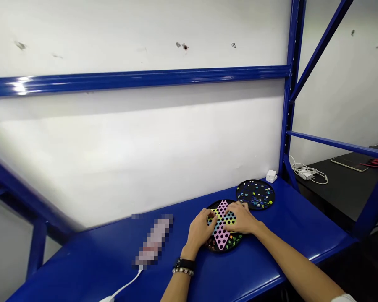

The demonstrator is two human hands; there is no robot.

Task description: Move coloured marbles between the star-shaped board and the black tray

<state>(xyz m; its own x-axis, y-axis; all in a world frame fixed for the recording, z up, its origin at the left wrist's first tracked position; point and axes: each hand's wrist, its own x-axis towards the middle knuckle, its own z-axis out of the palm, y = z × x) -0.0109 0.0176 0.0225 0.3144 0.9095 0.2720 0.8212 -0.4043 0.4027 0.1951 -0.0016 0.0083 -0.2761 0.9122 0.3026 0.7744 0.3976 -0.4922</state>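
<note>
A round black game board [222, 245] with a pink and yellow star of holes lies on the blue shelf [113, 260]. Small coloured pieces sit around its rim. My left hand [199, 232] rests on the board's left side, fingers curled over it. My right hand [242, 218] lies on its right side, fingers pressed down on the star. What the fingers hold, if anything, is hidden. A second round black tray [255, 194] with several coloured marbles sits just behind and to the right.
A blurred oblong object [154, 242] with a white cable [126, 286] lies left of the board. A small white box [271, 176] stands by the wall. Blue rack beams cross the white wall. A dark table [343, 184] at right carries a charger and cable.
</note>
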